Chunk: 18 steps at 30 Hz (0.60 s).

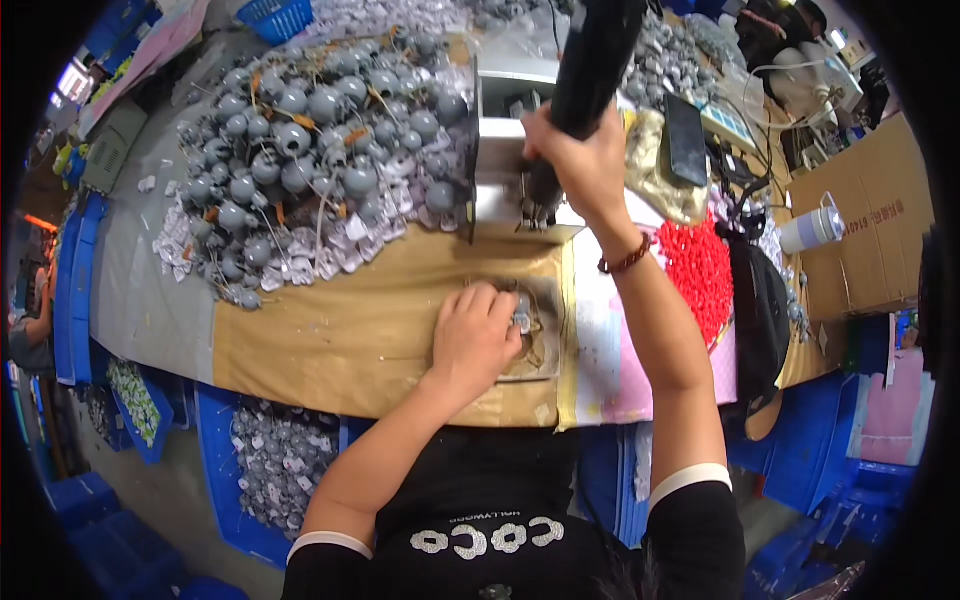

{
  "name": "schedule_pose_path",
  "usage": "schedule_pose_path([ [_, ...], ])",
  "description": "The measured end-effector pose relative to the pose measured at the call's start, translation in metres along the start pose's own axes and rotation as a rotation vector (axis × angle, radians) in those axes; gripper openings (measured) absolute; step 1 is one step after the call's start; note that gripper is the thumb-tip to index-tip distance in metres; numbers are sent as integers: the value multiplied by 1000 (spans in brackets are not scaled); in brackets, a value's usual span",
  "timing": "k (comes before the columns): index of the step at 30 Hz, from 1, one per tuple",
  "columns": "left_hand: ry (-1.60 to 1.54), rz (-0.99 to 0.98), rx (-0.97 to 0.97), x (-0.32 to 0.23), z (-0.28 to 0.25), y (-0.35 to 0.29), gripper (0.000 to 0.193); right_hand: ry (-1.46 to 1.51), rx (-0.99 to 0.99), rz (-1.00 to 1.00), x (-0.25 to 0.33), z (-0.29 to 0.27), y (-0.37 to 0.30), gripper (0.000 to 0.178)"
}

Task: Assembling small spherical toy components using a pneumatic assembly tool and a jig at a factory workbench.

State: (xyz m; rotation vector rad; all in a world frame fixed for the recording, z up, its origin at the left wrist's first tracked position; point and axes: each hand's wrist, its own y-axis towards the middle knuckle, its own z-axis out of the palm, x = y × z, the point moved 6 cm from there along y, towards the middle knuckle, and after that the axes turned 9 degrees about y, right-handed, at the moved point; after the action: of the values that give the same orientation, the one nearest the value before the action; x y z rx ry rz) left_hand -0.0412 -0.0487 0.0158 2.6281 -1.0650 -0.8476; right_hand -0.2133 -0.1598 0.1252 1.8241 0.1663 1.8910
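My right hand (585,165) is wrapped round a thick black cylindrical tool (592,75), which slants down from the top of the view. Its narrower lower end stands over a white open-topped metal box (505,148); the exact contact there is hidden. Nearer to me, my left hand (476,338) is closed, its fingertips on a small grey round piece (521,313) with a whitish part. That piece sits over a shallow tray (545,368) with thin brownish strands in it. Left of the box lies a big heap of grey balls (300,140) with wires and tags.
Red small pieces (695,270) are piled beside my right forearm. A black phone (685,140) lies on a wrapped bag behind them. A white cup (812,230) and a cardboard box (865,220) stand at right. Below the table edge, a blue bin (220,450) holds grey pieces.
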Motion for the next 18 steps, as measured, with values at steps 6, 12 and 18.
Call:
schedule_pose_path([
  [6,24,-48,18,5,1,-3,37,161,70,91,17,13,-53,30],
  [12,9,-30,-23,4,3,-4,34,215,119,-30,11,13,-110,27],
  [18,-1,-50,6,6,7,-2,34,249,78,70,13,13,-121,25],
])
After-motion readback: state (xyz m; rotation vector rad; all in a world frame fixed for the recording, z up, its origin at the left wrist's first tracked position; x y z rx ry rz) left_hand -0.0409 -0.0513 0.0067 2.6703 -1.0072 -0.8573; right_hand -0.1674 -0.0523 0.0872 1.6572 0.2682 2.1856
